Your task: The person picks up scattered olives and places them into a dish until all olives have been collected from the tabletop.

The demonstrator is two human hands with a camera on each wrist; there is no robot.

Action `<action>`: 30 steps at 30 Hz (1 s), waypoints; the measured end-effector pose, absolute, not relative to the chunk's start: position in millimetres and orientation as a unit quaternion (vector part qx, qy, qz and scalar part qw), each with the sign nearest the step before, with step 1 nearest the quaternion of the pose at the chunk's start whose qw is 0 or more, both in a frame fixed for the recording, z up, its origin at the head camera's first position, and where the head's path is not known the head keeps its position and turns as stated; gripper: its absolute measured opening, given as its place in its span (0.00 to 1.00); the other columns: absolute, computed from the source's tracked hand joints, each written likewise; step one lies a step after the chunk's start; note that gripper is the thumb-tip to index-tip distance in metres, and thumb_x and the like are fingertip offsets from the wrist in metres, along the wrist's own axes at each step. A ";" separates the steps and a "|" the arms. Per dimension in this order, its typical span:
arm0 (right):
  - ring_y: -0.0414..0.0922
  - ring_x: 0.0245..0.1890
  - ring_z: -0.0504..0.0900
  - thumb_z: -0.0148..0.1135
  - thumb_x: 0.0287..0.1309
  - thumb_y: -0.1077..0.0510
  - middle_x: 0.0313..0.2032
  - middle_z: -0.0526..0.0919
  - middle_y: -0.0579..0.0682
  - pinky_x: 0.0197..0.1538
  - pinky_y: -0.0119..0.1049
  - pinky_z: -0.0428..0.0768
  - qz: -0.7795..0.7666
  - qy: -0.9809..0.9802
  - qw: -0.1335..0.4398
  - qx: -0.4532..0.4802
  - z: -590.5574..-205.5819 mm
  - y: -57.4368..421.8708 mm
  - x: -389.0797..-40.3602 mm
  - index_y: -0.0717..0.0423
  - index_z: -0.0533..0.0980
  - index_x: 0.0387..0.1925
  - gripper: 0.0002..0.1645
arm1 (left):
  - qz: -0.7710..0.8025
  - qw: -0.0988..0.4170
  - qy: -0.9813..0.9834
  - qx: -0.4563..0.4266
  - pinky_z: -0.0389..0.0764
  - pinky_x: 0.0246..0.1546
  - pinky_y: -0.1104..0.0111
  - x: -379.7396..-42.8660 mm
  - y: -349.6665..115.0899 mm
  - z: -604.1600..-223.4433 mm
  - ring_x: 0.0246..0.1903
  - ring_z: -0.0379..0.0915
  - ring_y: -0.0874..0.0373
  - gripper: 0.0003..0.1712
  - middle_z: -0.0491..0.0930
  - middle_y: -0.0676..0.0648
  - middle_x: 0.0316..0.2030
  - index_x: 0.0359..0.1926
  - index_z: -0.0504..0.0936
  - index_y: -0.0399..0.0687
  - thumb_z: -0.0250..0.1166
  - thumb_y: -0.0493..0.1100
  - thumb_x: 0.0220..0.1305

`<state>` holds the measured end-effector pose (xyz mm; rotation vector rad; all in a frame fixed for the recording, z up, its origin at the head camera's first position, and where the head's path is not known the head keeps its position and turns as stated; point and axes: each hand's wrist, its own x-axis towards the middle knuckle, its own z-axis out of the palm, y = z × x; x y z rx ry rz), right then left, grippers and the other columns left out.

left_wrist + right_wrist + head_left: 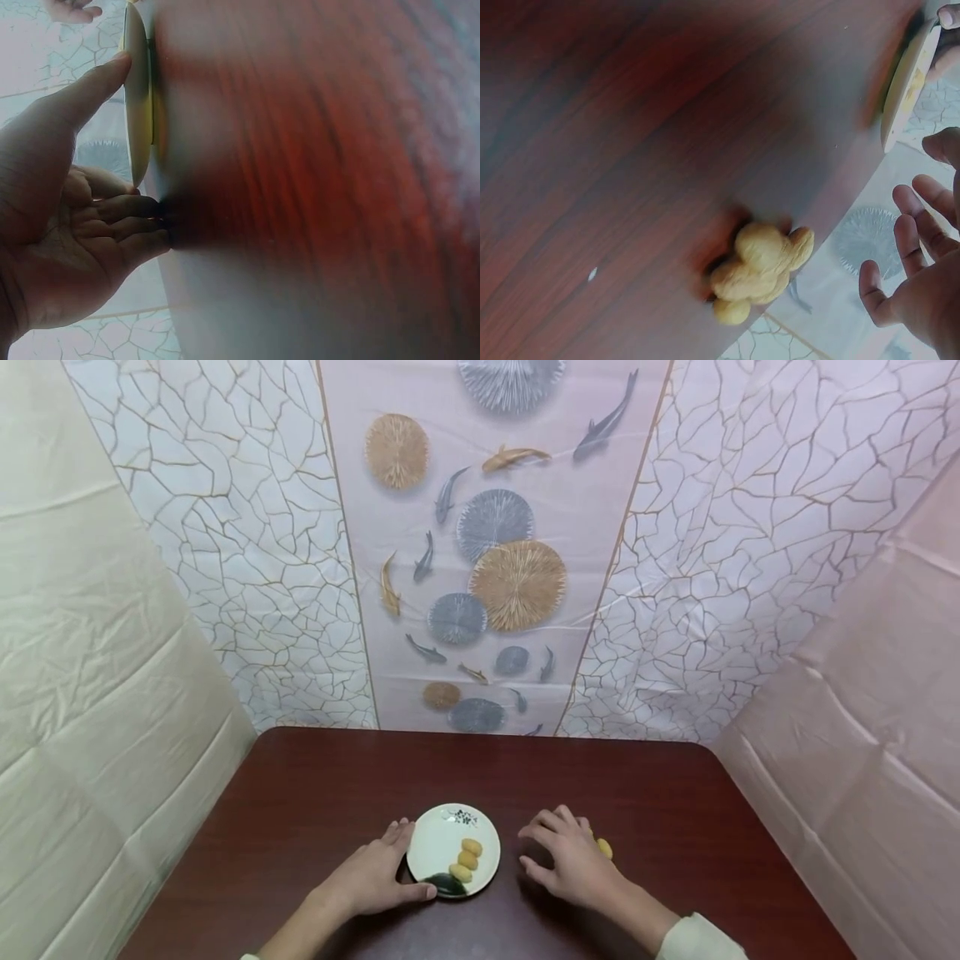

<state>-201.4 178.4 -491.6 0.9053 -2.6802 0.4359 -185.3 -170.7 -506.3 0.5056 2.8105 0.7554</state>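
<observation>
A round white plate (435,839) with a dark green patch and a small dark plant print lies on the table. Three small yellow potato-like ovals (468,860) sit in a row on its right half. My left hand (371,868) holds the plate at its left side, thumb over the near rim and fingertips at the edge. Between the plate and a small heap of the same potato-like pieces (757,270), my right hand (573,860) hovers with loosely bent fingers and nothing in them. In the head view this hand hides most of the heap.
The dark red-brown table (337,785) has rounded far corners. Behind it hangs a patterned cloth (517,585) with fish, and pale cloth walls (847,760) close in both sides. A tiny white fleck (592,274) lies on the table in the right wrist view.
</observation>
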 end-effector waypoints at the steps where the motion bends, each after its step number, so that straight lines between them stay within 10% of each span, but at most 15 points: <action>1: 0.40 0.46 0.75 0.81 0.63 0.51 0.47 0.86 0.39 0.45 0.46 0.74 0.147 -0.927 0.145 0.314 -491.7 180.9 -201.2 0.45 0.89 0.51 0.16 | 0.253 0.094 0.948 0.170 0.71 0.76 0.31 -185.2 -170.7 -506.1 0.84 0.59 0.33 0.69 0.61 0.30 0.84 0.85 0.61 0.33 0.77 0.73 0.60; 30: 0.41 0.48 0.74 0.83 0.60 0.51 0.48 0.86 0.39 0.45 0.48 0.74 0.111 -0.955 0.144 0.233 -499.2 235.7 -199.3 0.45 0.89 0.49 0.16 | 0.248 0.094 0.948 0.175 0.71 0.76 0.31 -183.5 -169.6 -508.7 0.84 0.59 0.33 0.69 0.61 0.29 0.84 0.85 0.60 0.34 0.77 0.74 0.61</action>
